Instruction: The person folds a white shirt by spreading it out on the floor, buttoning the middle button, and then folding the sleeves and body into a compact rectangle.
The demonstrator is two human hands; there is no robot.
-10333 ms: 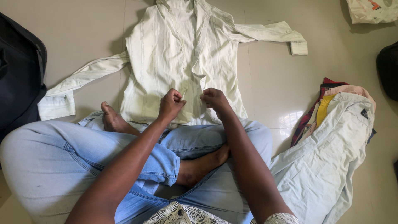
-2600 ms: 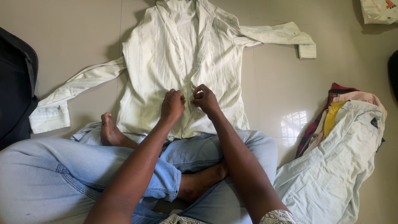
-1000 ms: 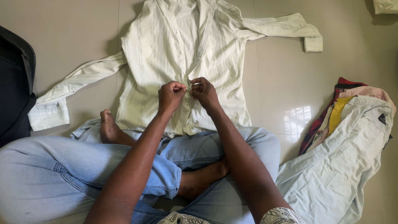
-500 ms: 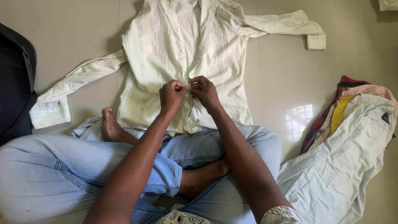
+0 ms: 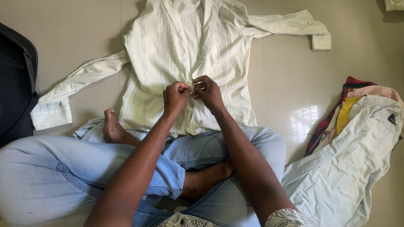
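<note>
A pale cream striped shirt (image 5: 160, 46) lies flat on the tiled floor, front up, sleeves spread to both sides. My left hand (image 5: 176, 96) and my right hand (image 5: 207, 91) meet at the shirt's front placket, about mid-height. Each pinches an edge of the placket between fingertips, and the two hands touch. Above my hands the front lies open with a row of buttons showing. I sit cross-legged in blue jeans (image 5: 54, 176), bare feet tucked in front of me.
A heap of clothes (image 5: 349, 168) lies at the right, a light blue garment on top with red and yellow pieces under it. A black bag (image 5: 17, 84) stands at the left edge. Another pale item (image 5: 395, 4) shows in the top right corner.
Over the frames both hands have crept up the placket, from the hem near my legs to mid-height. In the last second they stayed almost in place.
</note>
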